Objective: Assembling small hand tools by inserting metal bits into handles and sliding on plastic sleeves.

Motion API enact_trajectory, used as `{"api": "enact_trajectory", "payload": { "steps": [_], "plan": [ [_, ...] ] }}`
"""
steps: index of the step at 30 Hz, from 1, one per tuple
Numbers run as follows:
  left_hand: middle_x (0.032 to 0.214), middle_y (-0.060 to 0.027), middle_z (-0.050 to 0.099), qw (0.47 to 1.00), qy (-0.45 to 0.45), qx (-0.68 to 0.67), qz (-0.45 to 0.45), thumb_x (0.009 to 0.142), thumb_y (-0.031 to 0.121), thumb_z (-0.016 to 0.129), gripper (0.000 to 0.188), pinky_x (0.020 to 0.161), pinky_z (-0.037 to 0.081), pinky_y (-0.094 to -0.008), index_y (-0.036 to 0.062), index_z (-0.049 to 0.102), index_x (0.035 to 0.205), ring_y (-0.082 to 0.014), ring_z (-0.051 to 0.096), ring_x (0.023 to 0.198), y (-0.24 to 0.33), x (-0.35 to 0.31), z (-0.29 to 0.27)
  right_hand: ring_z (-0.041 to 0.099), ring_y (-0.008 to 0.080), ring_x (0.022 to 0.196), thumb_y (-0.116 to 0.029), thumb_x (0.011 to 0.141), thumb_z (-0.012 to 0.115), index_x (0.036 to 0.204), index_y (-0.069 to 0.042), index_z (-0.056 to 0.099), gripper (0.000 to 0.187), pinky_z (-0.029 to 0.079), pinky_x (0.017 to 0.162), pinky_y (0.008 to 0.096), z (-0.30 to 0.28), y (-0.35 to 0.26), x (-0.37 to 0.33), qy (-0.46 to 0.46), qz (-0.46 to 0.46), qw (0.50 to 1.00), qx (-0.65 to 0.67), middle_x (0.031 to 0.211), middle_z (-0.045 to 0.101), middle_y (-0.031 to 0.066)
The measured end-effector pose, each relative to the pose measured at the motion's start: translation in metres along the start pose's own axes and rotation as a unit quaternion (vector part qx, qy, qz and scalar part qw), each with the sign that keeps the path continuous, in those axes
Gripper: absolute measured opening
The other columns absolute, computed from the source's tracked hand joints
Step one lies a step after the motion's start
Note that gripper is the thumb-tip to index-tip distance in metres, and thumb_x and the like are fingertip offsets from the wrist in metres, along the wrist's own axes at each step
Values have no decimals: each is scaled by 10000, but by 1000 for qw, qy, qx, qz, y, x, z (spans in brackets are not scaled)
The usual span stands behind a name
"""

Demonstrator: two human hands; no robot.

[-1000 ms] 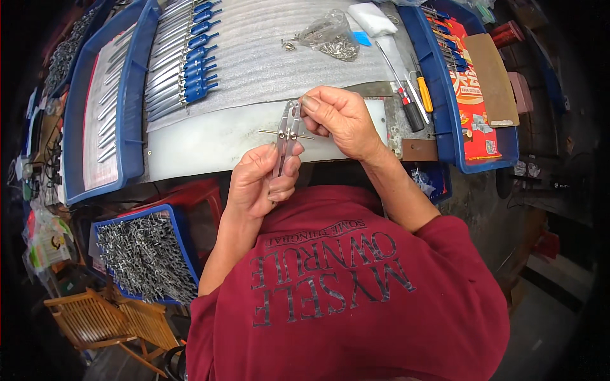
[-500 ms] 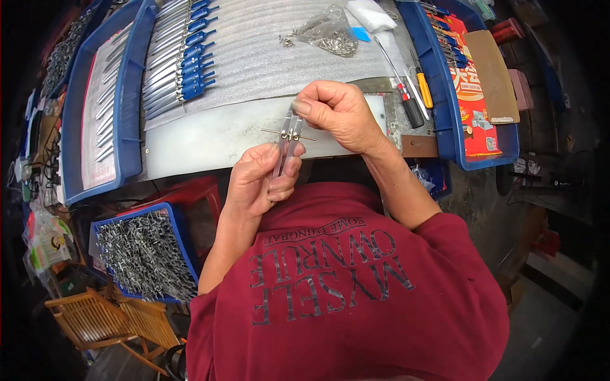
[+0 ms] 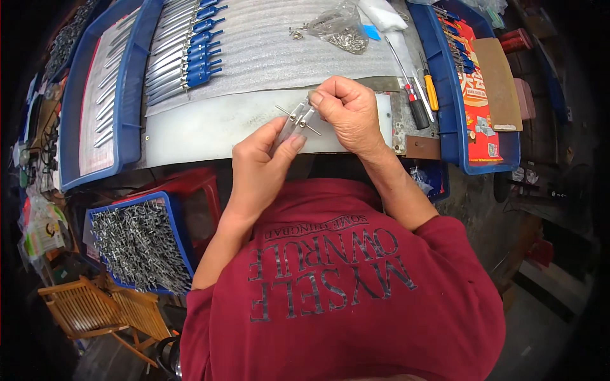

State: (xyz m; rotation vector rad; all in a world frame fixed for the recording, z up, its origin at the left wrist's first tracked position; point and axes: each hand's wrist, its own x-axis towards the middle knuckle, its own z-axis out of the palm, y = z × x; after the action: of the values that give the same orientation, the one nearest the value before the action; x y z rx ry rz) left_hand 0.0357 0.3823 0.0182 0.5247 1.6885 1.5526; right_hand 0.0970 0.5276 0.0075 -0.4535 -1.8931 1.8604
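In front of my chest I hold a narrow silver metal piece (image 3: pixel 298 119) of two side-by-side bars, with small round fasteners and thin rods sticking out on both sides. My left hand (image 3: pixel 260 155) is closed round its lower part, thumb along the near side. At the upper end, the thumb and index finger of my right hand (image 3: pixel 349 117) pinch it, the other fingers curled in. Whether the right fingertips also hold some small part is hidden. Both hands are over the near edge of a white board (image 3: pixel 203 130).
Blue-ended metal pieces (image 3: pixel 202 70) lie in a row on foam sheeting (image 3: pixel 260 38), near a plastic bag of small metal parts (image 3: pixel 343 32). Screwdrivers (image 3: pixel 432 92) lie at right. Blue trays (image 3: pixel 130 127) flank the board; a blue bin (image 3: pixel 181 235) of metal parts stands lower left.
Both hands have moved slightly up and the metal piece has tilted over to the right. My left fingers have shifted their grip higher, near the rods.
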Motion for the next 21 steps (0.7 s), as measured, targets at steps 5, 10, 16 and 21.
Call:
{"api": "enact_trajectory", "payload": {
  "steps": [5, 10, 16, 21],
  "plan": [
    [646, -115, 505, 878, 150, 327, 317, 718, 90, 604, 227, 437, 387, -312, 35, 524, 923, -247, 488, 496, -5, 7, 4, 371, 28, 493, -78, 769, 560, 683, -8, 530, 115, 298, 440, 179, 10, 3, -3, 45, -2, 999, 12, 560, 461, -32],
    [623, -93, 473, 841, 148, 391, 344, 734, 76, 576, 205, 421, 375, -340, 47, 498, 921, -261, 493, 501, -10, 10, 1, 350, 29, 474, -75, 774, 558, 670, -14, 519, 127, 275, 425, 178, 15, 3, -6, 79, 18, 996, 34, 538, 435, -38],
    [623, -87, 467, 836, 152, 385, 360, 736, 67, 571, 201, 417, 369, -335, 43, 501, 923, -251, 483, 491, -10, 10, -6, 338, 25, 460, -151, 815, 529, 714, -4, 540, 178, 258, 412, 173, 9, -2, -4, 15, 44, 997, 54, 538, 456, -18],
    [619, -86, 460, 837, 148, 382, 362, 734, 66, 575, 206, 416, 365, -331, 36, 504, 925, -247, 472, 483, -8, 7, -7, 318, 21, 448, -192, 838, 495, 754, 0, 549, 216, 236, 397, 163, 3, -4, -5, 9, 66, 994, 84, 543, 463, -7]
  ]
}}
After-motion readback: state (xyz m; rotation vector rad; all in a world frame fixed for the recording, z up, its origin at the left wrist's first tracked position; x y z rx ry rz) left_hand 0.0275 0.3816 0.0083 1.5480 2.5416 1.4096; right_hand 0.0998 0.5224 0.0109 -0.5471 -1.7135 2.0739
